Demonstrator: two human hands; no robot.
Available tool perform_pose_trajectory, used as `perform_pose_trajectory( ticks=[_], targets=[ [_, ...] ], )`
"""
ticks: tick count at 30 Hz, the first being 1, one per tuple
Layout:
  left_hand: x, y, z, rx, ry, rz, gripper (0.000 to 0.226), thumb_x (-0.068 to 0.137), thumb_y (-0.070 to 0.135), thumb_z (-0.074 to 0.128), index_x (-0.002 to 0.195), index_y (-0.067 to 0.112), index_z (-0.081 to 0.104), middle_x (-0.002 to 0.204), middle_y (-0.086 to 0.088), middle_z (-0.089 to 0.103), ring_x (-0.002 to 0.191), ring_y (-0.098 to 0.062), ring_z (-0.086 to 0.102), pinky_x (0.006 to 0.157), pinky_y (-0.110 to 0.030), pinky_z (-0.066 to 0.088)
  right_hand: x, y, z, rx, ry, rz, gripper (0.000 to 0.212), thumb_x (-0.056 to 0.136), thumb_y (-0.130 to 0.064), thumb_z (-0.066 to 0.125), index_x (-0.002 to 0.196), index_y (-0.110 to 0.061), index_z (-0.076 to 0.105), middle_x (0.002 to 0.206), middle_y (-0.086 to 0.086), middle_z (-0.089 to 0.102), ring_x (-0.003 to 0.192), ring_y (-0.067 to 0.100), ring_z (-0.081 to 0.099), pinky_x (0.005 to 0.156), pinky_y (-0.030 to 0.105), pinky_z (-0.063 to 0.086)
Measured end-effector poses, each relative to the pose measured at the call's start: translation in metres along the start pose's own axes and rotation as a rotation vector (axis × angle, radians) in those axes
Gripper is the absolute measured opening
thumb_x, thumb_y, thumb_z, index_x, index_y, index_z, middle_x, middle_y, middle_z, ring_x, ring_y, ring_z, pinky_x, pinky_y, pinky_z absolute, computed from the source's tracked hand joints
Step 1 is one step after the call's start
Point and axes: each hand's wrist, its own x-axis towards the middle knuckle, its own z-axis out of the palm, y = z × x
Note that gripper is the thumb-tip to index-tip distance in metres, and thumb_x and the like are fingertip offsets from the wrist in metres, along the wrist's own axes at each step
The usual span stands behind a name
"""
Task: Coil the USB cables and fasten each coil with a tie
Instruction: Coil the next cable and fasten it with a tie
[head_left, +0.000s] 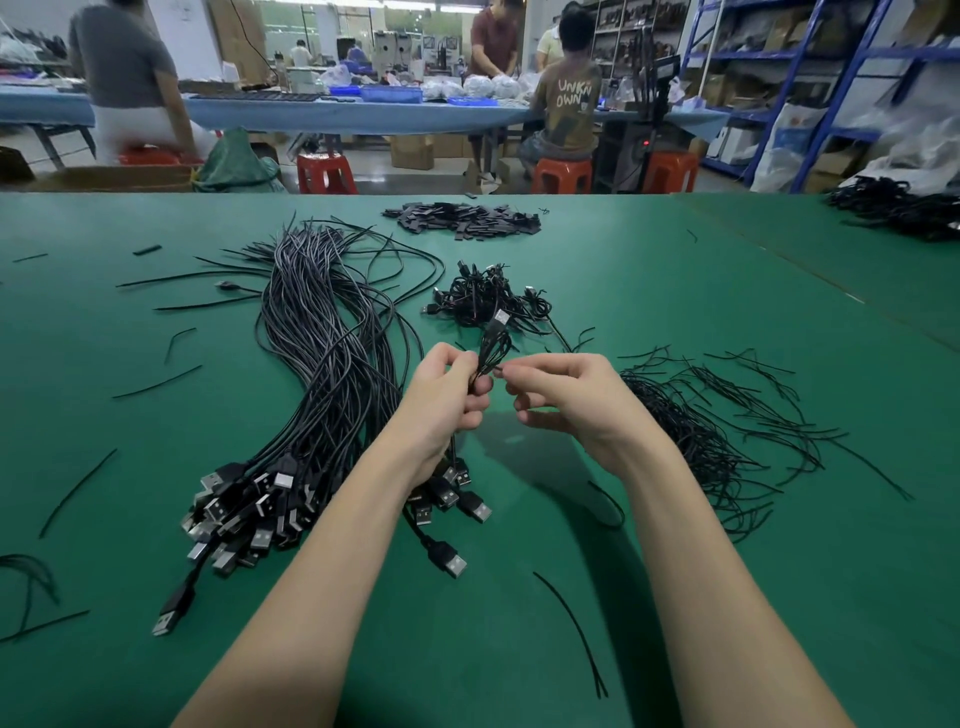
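Above the green table (675, 291), my left hand (447, 395) grips a small black coiled USB cable (493, 345), its silver plug pointing up and away. My right hand (563, 397) pinches a thin black tie at the coil's waist, fingers curled. A long bundle of uncoiled black USB cables (332, 374) lies to the left, its plugs heaped near my left forearm. A heap of finished tied coils (491, 299) sits just beyond my hands. Loose black ties (696, 431) are spread at the right.
A pile of small flat black pieces (467, 221) lies at the table's far side. More black cables (904, 210) sit at the far right corner. Stray ties are scattered over the cloth. People sit at a blue bench behind, with red stools and blue shelving.
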Motion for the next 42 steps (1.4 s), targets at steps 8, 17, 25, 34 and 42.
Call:
perform_pose_trajectory(
  ticks=[8, 17, 25, 34, 42],
  targets=[
    [0.000, 0.003, -0.002, -0.070, 0.017, 0.019, 0.019, 0.103, 0.014, 0.044, 0.085, 0.015, 0.037, 0.060, 0.005, 0.052, 0.050, -0.009, 0.035, 0.039, -0.017, 0.026, 0.004, 0.008, 0.005, 0.422, 0.019, 0.301, 0.008, 0.088, -0.007, 0.074, 0.090, -0.014, 0.077, 0.075, -0.004, 0.075, 0.058, 0.005, 0.066, 0.051, 0.012, 0.053],
    [-0.012, 0.018, -0.005, 0.052, -0.298, -0.018, 0.024, 0.103, 0.013, 0.046, 0.080, 0.018, 0.039, 0.063, 0.002, 0.049, 0.053, -0.010, 0.037, 0.042, -0.017, 0.026, 0.009, 0.019, -0.004, 0.455, -0.018, 0.350, 0.033, 0.081, -0.003, 0.073, 0.106, -0.025, 0.075, 0.081, -0.007, 0.075, 0.051, 0.001, 0.057, 0.041, 0.008, 0.042],
    [-0.022, 0.025, -0.013, 0.447, -0.599, 0.029, 0.022, 0.102, 0.015, 0.056, 0.081, 0.015, 0.050, 0.071, -0.005, 0.062, 0.055, -0.011, 0.047, 0.050, -0.021, 0.038, -0.003, 0.002, -0.037, -0.030, -0.174, 0.069, 0.051, 0.073, -0.003, 0.080, 0.119, -0.023, 0.073, 0.074, -0.003, 0.070, 0.054, 0.012, 0.043, 0.054, 0.022, 0.029],
    [-0.009, 0.010, -0.013, 0.620, -0.140, 0.206, 0.011, 0.081, 0.029, 0.069, 0.083, 0.031, 0.058, 0.071, 0.004, 0.073, 0.051, -0.013, 0.050, 0.058, -0.027, 0.043, -0.001, -0.011, -0.009, -0.288, 0.082, -0.273, 0.034, 0.082, -0.002, 0.078, 0.108, -0.019, 0.066, 0.072, -0.004, 0.069, 0.063, 0.017, 0.056, 0.058, 0.027, 0.047],
    [-0.012, 0.005, -0.002, 0.664, 0.123, 0.361, 0.008, 0.076, 0.022, 0.077, 0.080, 0.027, 0.072, 0.069, 0.013, 0.074, 0.066, 0.004, 0.068, 0.068, -0.012, 0.050, -0.002, -0.008, -0.009, -0.583, 0.099, -0.281, 0.015, 0.083, -0.011, 0.072, 0.083, -0.026, 0.072, 0.074, -0.009, 0.073, 0.061, 0.009, 0.059, 0.067, 0.026, 0.055]
  ],
)
